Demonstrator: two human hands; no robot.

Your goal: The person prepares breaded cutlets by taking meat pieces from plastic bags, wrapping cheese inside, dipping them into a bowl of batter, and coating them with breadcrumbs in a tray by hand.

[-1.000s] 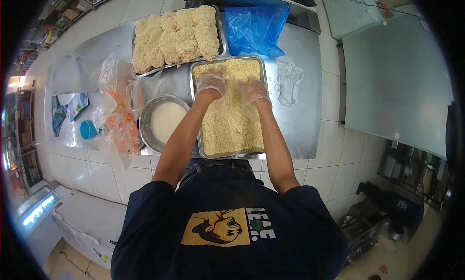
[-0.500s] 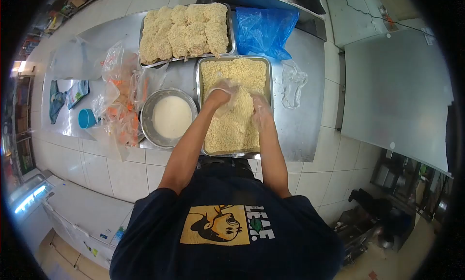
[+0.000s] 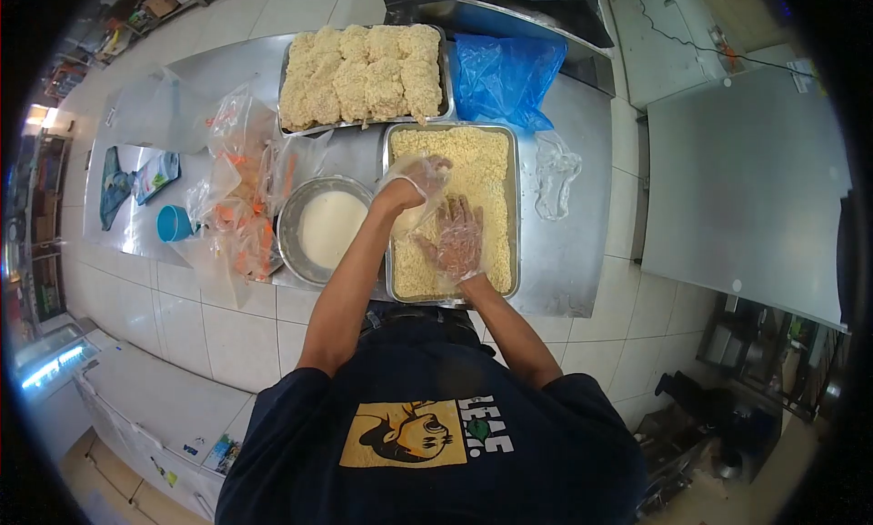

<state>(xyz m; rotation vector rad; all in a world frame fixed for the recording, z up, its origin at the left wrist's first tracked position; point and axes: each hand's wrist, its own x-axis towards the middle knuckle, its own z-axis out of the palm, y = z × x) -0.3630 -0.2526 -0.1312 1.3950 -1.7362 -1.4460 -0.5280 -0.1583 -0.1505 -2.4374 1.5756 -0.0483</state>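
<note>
Crumb tray sits on steel table, right of bowl of white liquid. Crumbs under both hands hidden; left hand partly obscured by loose clear glove, can't tell grip. Right hand, at tray's right side half a second ago, now lies palm-down nearer middle, fingers spread wide. Tray's long axis runs away from wearer.

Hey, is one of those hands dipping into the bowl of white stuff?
No, the left hand and the right hand are both at the crumb tray, beside the bowl.
</note>
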